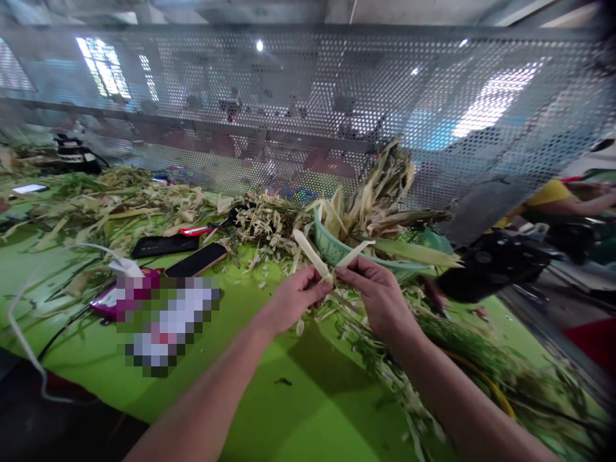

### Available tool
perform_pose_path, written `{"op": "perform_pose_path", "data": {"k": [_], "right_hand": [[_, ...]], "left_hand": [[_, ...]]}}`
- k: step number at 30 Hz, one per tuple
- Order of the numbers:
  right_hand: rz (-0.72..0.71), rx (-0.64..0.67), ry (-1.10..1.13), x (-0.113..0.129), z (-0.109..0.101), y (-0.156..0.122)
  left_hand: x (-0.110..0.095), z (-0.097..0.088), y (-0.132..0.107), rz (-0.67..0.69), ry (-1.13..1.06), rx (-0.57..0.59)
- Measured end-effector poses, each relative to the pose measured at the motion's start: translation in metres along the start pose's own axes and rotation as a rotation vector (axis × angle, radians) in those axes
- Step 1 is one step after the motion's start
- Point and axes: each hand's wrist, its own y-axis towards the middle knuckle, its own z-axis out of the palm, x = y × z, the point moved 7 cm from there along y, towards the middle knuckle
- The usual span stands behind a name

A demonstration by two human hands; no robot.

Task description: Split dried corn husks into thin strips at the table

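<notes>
Both my hands meet over the green table (298,410) in front of a teal basket (323,242). My left hand (294,296) pinches one pale leaf strip (310,253) that points up and to the left. My right hand (380,292) pinches another pale strip (355,253) pointing up and right. The two strips form a V between my fingertips. Below my right hand lies a heap of green stalks and husk scraps (423,359).
The basket is stuffed with dried husks (380,192). Husk litter (120,205) covers the far left of the table, with two dark phones (166,246), red-handled scissors (202,229) and a white cable (19,333). A perforated metal screen (308,102) stands behind. Another person's arm (572,204) shows at right.
</notes>
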Motion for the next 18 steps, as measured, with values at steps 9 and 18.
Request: {"op": "perform_pose_path", "data": {"k": [9,18], "right_hand": [[-0.117,-0.027,-0.39,0.017,-0.007,-0.002],[-0.36,0.107,-0.614,0.033,0.015,-0.012]], "left_hand": [[-0.002,-0.009,-0.003,-0.018,0.257,-0.113],[0.011,0.0,0.0,-0.092,0.373,-0.06]]}}
